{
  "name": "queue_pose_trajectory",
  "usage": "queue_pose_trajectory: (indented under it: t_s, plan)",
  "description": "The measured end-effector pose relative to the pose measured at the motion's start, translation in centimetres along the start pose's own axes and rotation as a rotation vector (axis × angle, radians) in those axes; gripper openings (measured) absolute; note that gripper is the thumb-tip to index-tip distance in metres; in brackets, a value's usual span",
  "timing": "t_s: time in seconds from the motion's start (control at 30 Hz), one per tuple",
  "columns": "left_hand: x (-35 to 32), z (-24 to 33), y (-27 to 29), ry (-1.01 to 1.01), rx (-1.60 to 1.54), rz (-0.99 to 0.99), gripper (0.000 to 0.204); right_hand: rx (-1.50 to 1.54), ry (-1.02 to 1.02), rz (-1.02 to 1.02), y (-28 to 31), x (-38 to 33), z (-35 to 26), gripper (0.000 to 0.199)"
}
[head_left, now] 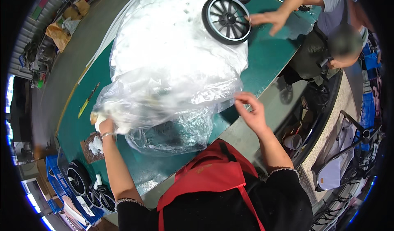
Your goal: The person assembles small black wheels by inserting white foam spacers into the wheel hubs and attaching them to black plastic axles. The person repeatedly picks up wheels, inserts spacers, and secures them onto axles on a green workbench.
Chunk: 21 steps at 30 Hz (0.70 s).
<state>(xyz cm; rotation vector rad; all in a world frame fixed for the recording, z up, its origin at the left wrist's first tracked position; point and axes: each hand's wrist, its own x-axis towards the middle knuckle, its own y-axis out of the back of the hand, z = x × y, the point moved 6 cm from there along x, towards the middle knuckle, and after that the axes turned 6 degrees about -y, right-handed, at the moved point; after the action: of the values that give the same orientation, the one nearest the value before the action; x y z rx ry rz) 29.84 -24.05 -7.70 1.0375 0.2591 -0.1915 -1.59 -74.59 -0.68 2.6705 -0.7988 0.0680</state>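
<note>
A large clear plastic bag [172, 83] full of white material lies across the green table. My left hand [106, 125], a bracelet at its wrist, is closed at the bag's near left corner, against a bunched white bit with a tan patch; its fingertips are hidden. At the bag's near right edge, my right hand [252, 111] has thumb and fingers bent together on the thin film. The bag's loose near end [176, 134] hangs slack over the tabletop. A black spoked wheel [228, 19] with a silver rim rests on the far right of the bag.
Across the table a co-worker's hand [269, 21] reaches to the wheel. A yellow-green cutter [88, 101] and a brown piece with white fluff [95, 146] lie on the left of the green table [266, 58]. Wheels [78, 178] stand at lower left; a stroller frame [340, 149] is at right.
</note>
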Motion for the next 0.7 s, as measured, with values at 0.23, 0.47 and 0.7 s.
queue_pose_trajectory:
  t_s: [0.23, 0.47, 0.7]
  plan:
    - [-5.3, 14.5, -4.9, -0.609, 0.391, -0.21, 0.047, 0.11, -0.016, 0.422, 4.5, 8.6, 1.3, 0.022]
    - [-10.5, 14.2, -1.6, -0.798, 0.671, 0.238, 0.028, -0.902, 0.436, 0.281, -1.4, 22.3, 1.3, 0.049]
    - [-20.4, 11.0, -0.2, -0.59, 0.202, 0.389, 0.015, -1.005, 0.141, -0.038, -0.1, 29.0, 6.3, 0.075]
